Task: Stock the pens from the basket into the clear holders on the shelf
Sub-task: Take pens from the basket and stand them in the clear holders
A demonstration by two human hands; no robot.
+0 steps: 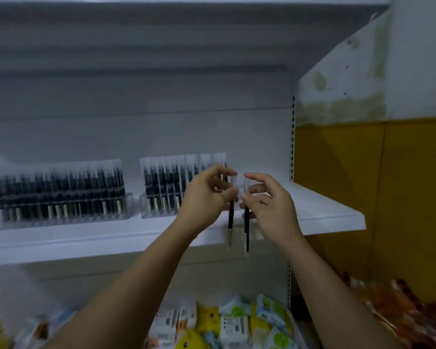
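One black pen [230,217] is pinched upright below its clear cap by the curled fingers [220,171] of the left hand [204,197], a second pen [247,222] likewise by the right hand [269,207], and the clear holder [159,197] is set on the shelf [325,207] at ten o'clock, nearer the left hand.

Shelf [325,210] ahead of you, packets [237,321] below it.

On it the left holder [61,212] and right holder [156,210] stand side by side, apart. Before the right holder's right end, your left hand [207,195] holds the left pen [230,217] and your right hand [269,205] the right pen [247,230] (both upright, side by side, not touching).
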